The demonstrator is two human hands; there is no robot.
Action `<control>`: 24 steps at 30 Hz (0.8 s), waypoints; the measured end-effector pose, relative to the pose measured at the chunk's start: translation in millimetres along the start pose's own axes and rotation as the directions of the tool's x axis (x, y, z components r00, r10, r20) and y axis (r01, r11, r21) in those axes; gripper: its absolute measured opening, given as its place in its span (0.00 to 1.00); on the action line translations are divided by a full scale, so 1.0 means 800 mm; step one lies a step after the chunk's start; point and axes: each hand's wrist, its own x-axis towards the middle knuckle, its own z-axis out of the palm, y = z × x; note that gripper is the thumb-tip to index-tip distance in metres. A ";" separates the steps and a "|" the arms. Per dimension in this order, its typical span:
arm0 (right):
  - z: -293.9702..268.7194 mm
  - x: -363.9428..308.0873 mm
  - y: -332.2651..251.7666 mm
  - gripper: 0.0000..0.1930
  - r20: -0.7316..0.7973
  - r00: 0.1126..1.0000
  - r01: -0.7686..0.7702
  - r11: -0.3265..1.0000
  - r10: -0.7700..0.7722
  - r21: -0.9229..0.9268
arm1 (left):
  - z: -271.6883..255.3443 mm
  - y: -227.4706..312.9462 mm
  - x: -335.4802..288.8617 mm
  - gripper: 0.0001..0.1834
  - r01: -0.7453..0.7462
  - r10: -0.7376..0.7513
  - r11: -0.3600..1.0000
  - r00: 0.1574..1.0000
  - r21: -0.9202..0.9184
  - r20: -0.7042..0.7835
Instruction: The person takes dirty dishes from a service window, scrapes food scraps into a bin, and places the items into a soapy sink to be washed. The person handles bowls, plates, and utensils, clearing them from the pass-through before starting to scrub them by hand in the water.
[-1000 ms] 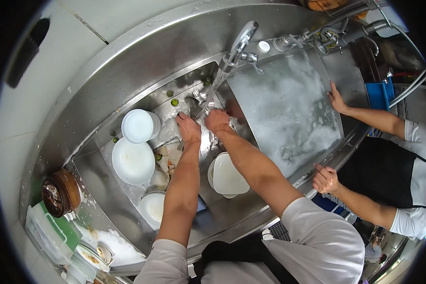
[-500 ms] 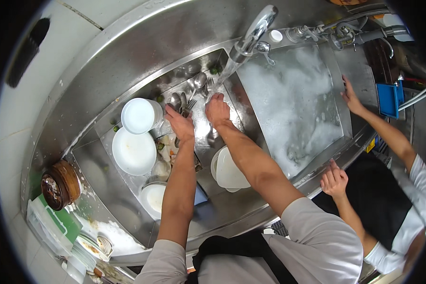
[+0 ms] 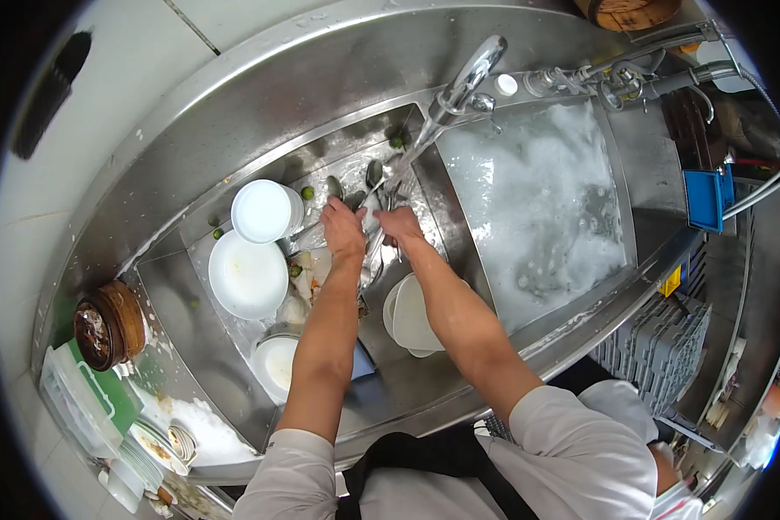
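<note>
In the left basin my left hand [image 3: 344, 230] is closed around several metal spoons [image 3: 373, 175], their bowls sticking out toward the far side. Close beside it, my right hand [image 3: 401, 227] is closed on the same bundle of cutlery, with fork tines and handles partly showing. Water runs from the tap [image 3: 468, 82] onto the bundle. A stack of small white dishes [image 3: 260, 211] and a round white plate [image 3: 248, 276] lie left of my hands. White dishes [image 3: 418, 321] sit under my right forearm, and a white bowl [image 3: 276, 364] is beside my left forearm.
Foamy water fills the right basin [image 3: 537, 208]. Food scraps [image 3: 295, 295] and small green fruits [image 3: 308, 192] lie in the left basin. Bamboo steamers [image 3: 117, 325] and stacked dirty plates [image 3: 147, 459] stand left. Grey crates [image 3: 654, 347] are at right, near another person's sleeve [image 3: 620, 407].
My hands have come together around the cutlery, the right one moving nearer me. The co-worker at the right basin has moved away from its edge, uncovering the grey crates.
</note>
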 end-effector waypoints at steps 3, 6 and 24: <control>0.000 -0.050 -0.015 0.17 0.138 0.990 -0.030 0.999 0.024 0.040 | -0.010 -0.024 0.035 0.17 -0.254 0.230 0.951 0.962 0.176 0.145; -0.029 -0.064 0.008 0.14 0.254 0.966 -0.079 0.990 0.047 0.116 | -0.010 0.019 0.048 0.14 -0.337 0.281 0.931 0.908 0.144 0.311; -0.104 0.033 -0.133 0.12 0.709 0.138 -0.873 0.254 -0.692 0.417 | -0.288 -0.078 -0.148 0.29 0.256 0.136 0.345 0.938 -0.903 0.318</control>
